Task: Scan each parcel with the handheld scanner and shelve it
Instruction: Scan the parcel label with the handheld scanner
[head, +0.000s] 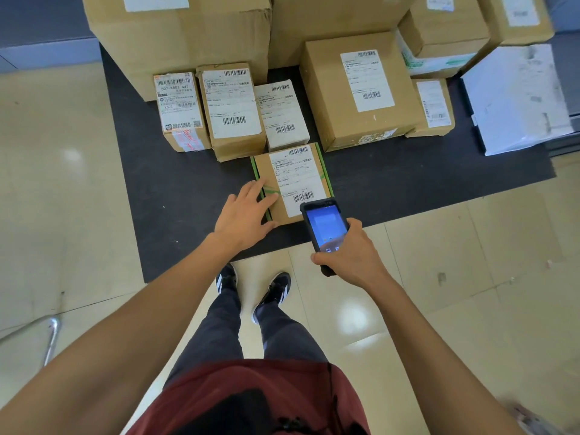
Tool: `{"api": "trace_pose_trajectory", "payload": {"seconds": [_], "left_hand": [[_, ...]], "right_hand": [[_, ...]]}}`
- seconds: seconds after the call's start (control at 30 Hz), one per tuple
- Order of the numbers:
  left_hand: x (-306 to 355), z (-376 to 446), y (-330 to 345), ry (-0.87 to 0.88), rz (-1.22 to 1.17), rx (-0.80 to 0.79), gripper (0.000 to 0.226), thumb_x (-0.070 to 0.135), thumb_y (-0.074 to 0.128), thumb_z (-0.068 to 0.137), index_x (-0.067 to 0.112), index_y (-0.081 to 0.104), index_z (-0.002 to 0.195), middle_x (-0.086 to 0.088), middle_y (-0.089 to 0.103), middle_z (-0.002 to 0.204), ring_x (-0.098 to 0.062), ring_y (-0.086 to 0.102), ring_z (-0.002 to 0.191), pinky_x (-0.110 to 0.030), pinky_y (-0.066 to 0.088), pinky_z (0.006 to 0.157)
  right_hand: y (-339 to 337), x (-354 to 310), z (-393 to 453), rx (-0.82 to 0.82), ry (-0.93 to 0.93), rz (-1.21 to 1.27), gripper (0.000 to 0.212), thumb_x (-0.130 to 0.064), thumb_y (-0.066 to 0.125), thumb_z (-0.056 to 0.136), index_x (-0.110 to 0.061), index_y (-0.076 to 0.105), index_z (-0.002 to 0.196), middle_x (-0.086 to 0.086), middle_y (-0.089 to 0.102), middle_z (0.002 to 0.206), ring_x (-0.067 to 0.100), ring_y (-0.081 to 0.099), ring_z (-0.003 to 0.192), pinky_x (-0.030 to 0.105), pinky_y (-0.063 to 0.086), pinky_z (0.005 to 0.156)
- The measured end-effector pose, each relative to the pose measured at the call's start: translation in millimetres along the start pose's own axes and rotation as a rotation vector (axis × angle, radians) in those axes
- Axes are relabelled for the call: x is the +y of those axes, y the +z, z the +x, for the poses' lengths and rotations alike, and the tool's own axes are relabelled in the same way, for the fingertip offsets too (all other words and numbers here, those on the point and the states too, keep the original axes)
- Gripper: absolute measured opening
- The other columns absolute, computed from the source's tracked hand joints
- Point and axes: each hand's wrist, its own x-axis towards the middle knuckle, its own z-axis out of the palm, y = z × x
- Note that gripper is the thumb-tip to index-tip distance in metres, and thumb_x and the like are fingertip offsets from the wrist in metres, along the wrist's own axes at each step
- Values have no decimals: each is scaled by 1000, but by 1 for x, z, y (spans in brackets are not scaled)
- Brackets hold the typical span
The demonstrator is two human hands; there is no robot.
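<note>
The right hand (pixel 351 252) grips the scanner (pixel 324 229) over the near corner of a green-edged parcel (pixel 290 183) on the dark mat (pixel 175 196), the left hand (pixel 243 215) resting flat-fingered on its left edge, bare mat on both sides, more boxes (pixel 235 108) behind

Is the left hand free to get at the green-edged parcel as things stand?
Probably yes. The left hand already rests with straight fingers on the green-edged parcel, which lies alone at the front of the mat. The scanner in the right hand covers only its near right corner.
</note>
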Motion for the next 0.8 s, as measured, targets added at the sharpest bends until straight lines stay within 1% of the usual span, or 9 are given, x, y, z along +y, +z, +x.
{"api": "trace_pose_trajectory", "payload": {"seconds": [0.07, 0.13, 0.3, 0.37, 0.57, 0.8], "left_hand": [[1, 2, -2, -7, -2, 0, 69, 51, 64, 93, 28, 40, 153, -7, 17, 167, -28, 18, 151, -49, 34, 112], [1, 3, -3, -6, 12, -4, 69, 52, 64, 92, 29, 41, 153, -7, 19, 166, -28, 19, 150, -49, 35, 112], [3, 2, -3, -9, 11, -7, 68, 50, 65, 93, 28, 40, 152, -8, 17, 167, -30, 20, 150, -51, 37, 111], [3, 1, -2, -15, 1, -8, 68, 49, 65, 93, 28, 40, 153, -8, 16, 167, -30, 20, 150, -52, 37, 111], [3, 1, -1, -19, 10, -5, 68, 51, 65, 93, 32, 39, 153, -6, 17, 167, -30, 22, 149, -52, 35, 112], [5, 2, 3, -40, 19, -5, 66, 49, 66, 93, 32, 40, 151, -6, 17, 167, -31, 29, 146, -54, 35, 110]], "right_hand": [[-3, -1, -3, -18, 15, -21, 81, -34, 87, 68, -20, 34, 128, -1, 62, 108, 12, 62, 90, 30, 52, 71], [-6, -3, -7, -38, 23, -32, 75, -34, 87, 68, -21, 36, 122, -4, 63, 103, 11, 63, 87, 30, 55, 70], [-13, -5, -16, -59, 13, -75, 71, -36, 85, 69, -22, 37, 118, -5, 65, 99, 11, 64, 87, 33, 58, 73], [-16, -6, -19, -69, 5, -111, 68, -36, 85, 69, -19, 41, 119, -5, 63, 97, 12, 63, 85, 33, 58, 73], [-24, -9, -25, -106, 6, -192, 67, -41, 84, 69, -18, 44, 117, -3, 64, 99, 10, 62, 84, 25, 48, 61], [-30, -6, -26, -127, 26, -206, 64, -47, 84, 69, -24, 44, 114, -3, 59, 98, 11, 61, 83, 21, 48, 57]]}}
